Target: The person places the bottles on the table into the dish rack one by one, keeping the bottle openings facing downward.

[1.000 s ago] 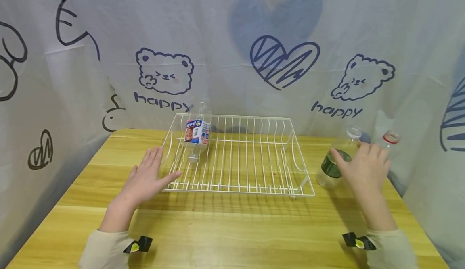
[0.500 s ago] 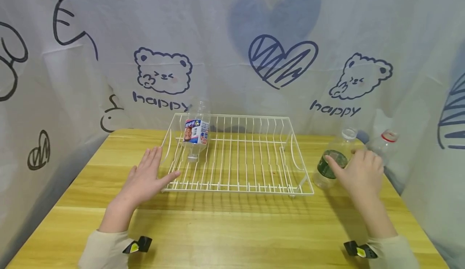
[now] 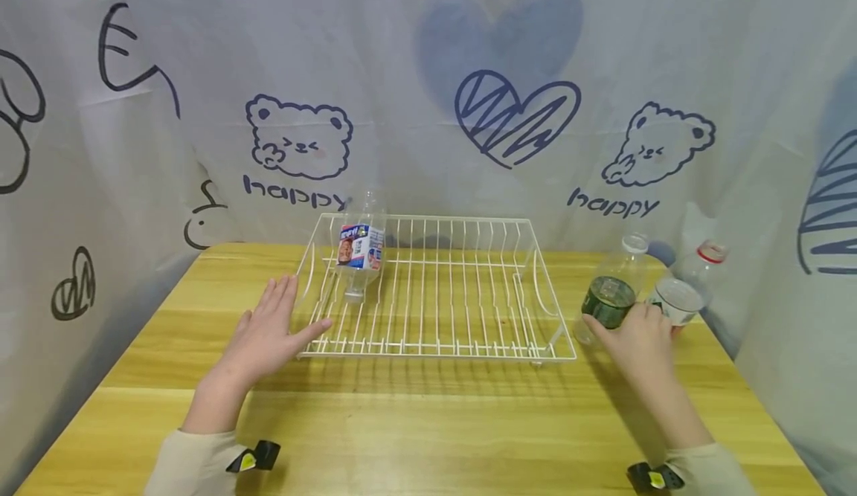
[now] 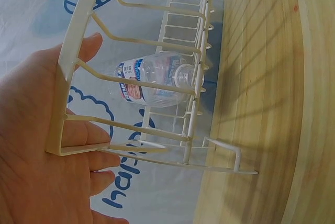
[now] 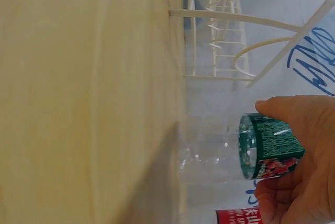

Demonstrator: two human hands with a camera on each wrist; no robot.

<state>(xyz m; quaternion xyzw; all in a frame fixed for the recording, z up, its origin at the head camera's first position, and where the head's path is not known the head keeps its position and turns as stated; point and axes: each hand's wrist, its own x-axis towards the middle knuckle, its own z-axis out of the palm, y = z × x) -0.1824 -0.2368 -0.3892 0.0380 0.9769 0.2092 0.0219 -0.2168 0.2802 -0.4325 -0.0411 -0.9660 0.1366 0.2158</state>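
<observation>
"What have you got there?"

"A green-labelled bottle [image 3: 608,303], just beyond the right end of the white wire rack [image 3: 435,357]. My right hand [image 3: 643,343] has it round the label, thumb on one side and curled fingers on the other, closed only as far as its girth allows. I'd say that's where it is easiest to keep steady."

"Anything inside?"

"Nothing I can see through the clear plastic. Just beside it is a red-topped bottle [image 3: 678,299], seemingly empty too; whether my fingers touch it, I can't tell."

"And your left hand [image 3: 264,336]?"

"Fingers straight, thumb spread wide, gripping nothing. It's at the rack's left front corner, probably to steady it."

"What does the rack hold?"

"One clear bottle [image 3: 361,247], neck down towards the left end; the wires seem to prop it."
</observation>
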